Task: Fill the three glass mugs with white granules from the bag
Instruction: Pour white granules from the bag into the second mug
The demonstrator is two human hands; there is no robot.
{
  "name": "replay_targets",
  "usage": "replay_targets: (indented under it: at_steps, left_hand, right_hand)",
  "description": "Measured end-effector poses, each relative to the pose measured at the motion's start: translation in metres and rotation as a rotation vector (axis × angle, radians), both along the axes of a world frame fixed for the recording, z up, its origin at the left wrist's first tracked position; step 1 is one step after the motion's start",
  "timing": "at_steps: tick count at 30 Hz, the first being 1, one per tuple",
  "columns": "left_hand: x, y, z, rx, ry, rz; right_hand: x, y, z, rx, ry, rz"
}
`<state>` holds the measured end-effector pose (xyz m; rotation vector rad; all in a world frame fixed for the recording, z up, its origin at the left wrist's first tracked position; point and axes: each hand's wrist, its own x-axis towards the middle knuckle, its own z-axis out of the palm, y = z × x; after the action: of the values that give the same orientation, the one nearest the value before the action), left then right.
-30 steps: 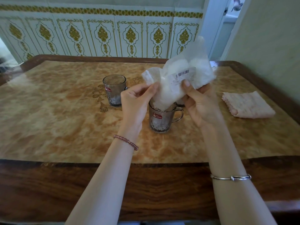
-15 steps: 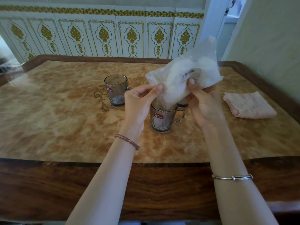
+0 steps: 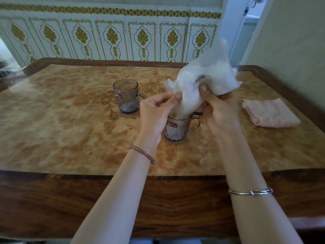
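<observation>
The clear plastic bag of white granules (image 3: 209, 80) is up in the air, tipped so its narrow lower end pokes right into the mouth of the near glass mug (image 3: 177, 128). That mug sits on the marble-patterned table (image 3: 70, 134), handle pointing right, red sticker facing the camera, and looks whitish inside through most of its height. The right hand (image 3: 219, 110) grips the bag from the side, thumb pressed on the barcode label (image 3: 198, 81). The left hand (image 3: 156, 111) pinches the bag's lower edge just above the mug rim, fingers curled in.

A second glass mug (image 3: 125, 98) stands further back and to the left, well apart from the first, with only a thin layer of granules at the bottom. There's a bit of glass behind the right hand; can't tell what it is.

A folded pink cloth (image 3: 270, 113) lies on the right side of the table. Beaded bracelet (image 3: 142, 154) on the left wrist, silver bangle (image 3: 251, 191) on the right.
</observation>
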<state>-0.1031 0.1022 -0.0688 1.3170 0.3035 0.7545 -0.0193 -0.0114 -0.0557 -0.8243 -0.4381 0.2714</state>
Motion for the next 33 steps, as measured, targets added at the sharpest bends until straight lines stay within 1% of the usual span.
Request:
replay_targets:
  at_steps: [3,8,9,12,14,18,21,27,33]
  left_hand:
    - [-0.001,0.004,0.001,-0.012,-0.029,0.025]
    - [-0.002,0.004,0.003,-0.112,-0.086,0.039]
    - [-0.001,0.002,0.002,-0.104,-0.076,0.028]
    - [0.000,-0.003,-0.001,0.014,-0.012,-0.008]
    - [0.001,-0.003,-0.001,0.054,-0.007,-0.001]
    - [-0.002,0.004,0.001,-0.039,-0.082,0.023]
    - [-0.002,0.006,0.002,-0.078,-0.095,0.032]
    - [0.000,0.000,-0.002,0.048,-0.011,-0.002]
    - [-0.003,0.008,0.003,-0.076,-0.094,0.012]
  right_hand:
    - [0.001,-0.002,0.001,0.018,0.012,-0.005]
    - [0.003,-0.003,0.001,0.050,0.010,-0.036]
    - [0.003,-0.002,0.000,0.052,0.009,-0.032]
    - [0.001,0.000,-0.001,0.023,-0.004,-0.016]
    - [0.000,0.000,-0.001,0.019,0.002,-0.010]
    - [0.003,-0.005,-0.001,0.063,0.037,-0.023]
    - [0.002,-0.004,0.000,0.060,0.039,-0.027]
    - [-0.004,0.002,0.001,0.029,0.009,-0.013]
    - [0.001,-0.005,0.003,0.080,0.037,-0.022]
